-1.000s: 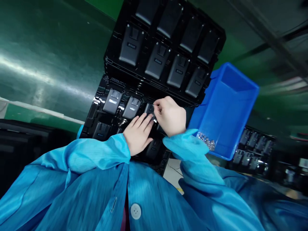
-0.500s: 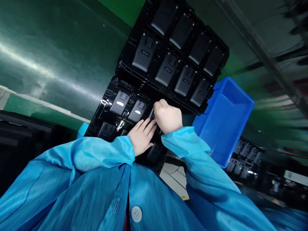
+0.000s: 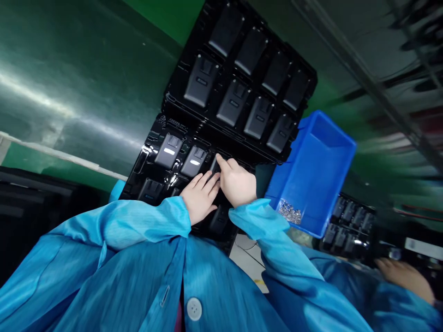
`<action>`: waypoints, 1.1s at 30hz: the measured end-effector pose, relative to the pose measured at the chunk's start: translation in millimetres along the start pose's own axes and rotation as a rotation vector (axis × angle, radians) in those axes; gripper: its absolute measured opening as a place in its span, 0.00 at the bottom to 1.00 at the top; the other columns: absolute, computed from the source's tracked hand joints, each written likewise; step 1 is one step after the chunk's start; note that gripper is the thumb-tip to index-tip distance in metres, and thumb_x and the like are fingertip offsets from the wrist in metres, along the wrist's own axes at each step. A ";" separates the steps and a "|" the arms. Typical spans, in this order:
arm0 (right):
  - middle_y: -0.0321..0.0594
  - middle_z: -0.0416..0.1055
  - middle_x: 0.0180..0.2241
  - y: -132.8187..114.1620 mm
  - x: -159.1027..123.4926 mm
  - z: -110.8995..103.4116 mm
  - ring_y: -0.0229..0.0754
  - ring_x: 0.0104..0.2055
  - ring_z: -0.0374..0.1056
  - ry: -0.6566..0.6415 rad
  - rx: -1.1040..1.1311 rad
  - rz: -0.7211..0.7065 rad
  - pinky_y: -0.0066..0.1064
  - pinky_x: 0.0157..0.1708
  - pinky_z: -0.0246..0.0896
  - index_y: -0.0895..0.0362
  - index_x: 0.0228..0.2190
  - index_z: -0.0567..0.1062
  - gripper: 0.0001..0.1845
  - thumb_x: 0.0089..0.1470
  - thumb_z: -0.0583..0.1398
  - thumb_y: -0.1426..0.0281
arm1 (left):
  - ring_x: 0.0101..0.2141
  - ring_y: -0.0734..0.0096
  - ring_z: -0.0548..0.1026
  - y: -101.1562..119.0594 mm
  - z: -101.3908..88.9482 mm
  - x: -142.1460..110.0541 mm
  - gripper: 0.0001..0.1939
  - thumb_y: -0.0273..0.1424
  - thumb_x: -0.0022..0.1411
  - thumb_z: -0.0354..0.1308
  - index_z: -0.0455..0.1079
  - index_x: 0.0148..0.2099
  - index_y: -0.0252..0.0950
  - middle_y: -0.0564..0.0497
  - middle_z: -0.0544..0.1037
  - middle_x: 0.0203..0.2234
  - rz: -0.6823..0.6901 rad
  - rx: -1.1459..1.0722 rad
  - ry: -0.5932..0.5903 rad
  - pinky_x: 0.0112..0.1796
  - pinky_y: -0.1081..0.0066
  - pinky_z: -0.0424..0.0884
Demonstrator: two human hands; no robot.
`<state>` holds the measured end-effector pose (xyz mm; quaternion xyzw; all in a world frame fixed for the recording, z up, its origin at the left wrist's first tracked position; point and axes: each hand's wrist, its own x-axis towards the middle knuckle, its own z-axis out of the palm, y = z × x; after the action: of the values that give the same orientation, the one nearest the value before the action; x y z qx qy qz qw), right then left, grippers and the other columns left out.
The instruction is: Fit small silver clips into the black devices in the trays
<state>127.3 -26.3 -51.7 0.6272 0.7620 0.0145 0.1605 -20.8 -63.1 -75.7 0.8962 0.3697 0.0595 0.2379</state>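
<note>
My left hand (image 3: 200, 198) lies flat with its fingers stretched out, over the near black plastic tray (image 3: 138, 170). Its fingertips rest beside a dark grey block-shaped device (image 3: 215, 164) in the tray's upper row. On that same device, my right hand (image 3: 238, 183) presses with its index fingertip near the top edge, the other fingers curled. Whether something small sits under that finger is hidden. Left of it in the row are two similar devices with white labels, a grey device (image 3: 168, 151) and another grey device (image 3: 194, 161). My hands partly cover the lower row.
A second black tray (image 3: 211, 117) with several such devices adjoins beyond. To the right stands a blue bin (image 3: 311, 170) with small shiny metal pieces (image 3: 290, 212) in its near corner. Farther right are another device tray (image 3: 346, 221) and a co-worker's blurred hand (image 3: 404, 276).
My right hand has tipped slightly, its index finger now extended onto the device. The left hand stays in place. The co-worker's hand and the metal pieces have come into view.
</note>
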 end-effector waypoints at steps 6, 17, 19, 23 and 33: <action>0.42 0.73 0.39 12.7 -25.5 -21.3 0.41 0.37 0.71 0.243 0.407 0.057 0.31 0.33 0.64 0.55 0.60 0.67 0.25 0.63 0.48 0.74 | 0.69 0.54 0.49 -3.2 -2.5 0.7 0.36 0.43 0.66 0.53 0.54 0.70 0.29 0.44 0.49 0.70 -0.006 0.033 -0.012 0.67 0.57 0.47; 0.48 0.74 0.39 213.5 -90.4 43.7 0.46 0.42 0.71 -0.053 0.538 1.014 0.38 0.45 0.66 0.60 0.39 0.75 0.10 0.60 0.55 0.70 | 0.68 0.50 0.52 -11.4 -4.0 5.6 0.31 0.39 0.69 0.47 0.56 0.70 0.29 0.43 0.52 0.70 0.060 0.111 0.041 0.65 0.54 0.51; 0.47 0.73 0.40 219.4 -93.0 64.2 0.45 0.44 0.70 -0.103 0.509 1.088 0.41 0.47 0.65 0.60 0.40 0.74 0.12 0.61 0.57 0.65 | 0.68 0.49 0.52 -12.1 -3.2 6.0 0.31 0.39 0.69 0.48 0.56 0.69 0.30 0.43 0.52 0.70 0.069 0.111 0.054 0.64 0.53 0.52; 0.46 0.70 0.44 199.0 -101.6 83.0 0.45 0.43 0.68 -0.163 0.498 1.106 0.44 0.48 0.63 0.60 0.47 0.70 0.17 0.63 0.54 0.60 | 0.68 0.49 0.53 -12.0 -4.3 6.1 0.31 0.38 0.69 0.47 0.57 0.69 0.31 0.44 0.52 0.69 0.071 0.121 0.060 0.64 0.52 0.52; 0.48 0.73 0.43 151.0 -92.2 71.8 0.49 0.47 0.68 -0.088 0.630 0.665 0.37 0.49 0.62 0.55 0.41 0.72 0.16 0.64 0.47 0.67 | 0.68 0.50 0.52 -12.1 -5.6 6.7 0.31 0.38 0.69 0.47 0.56 0.70 0.30 0.45 0.51 0.70 0.077 0.168 0.052 0.64 0.53 0.52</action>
<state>304.8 -95.6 -65.2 0.8559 0.4790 -0.1938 -0.0195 -25.3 -48.9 -77.0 0.9247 0.3446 0.0606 0.1498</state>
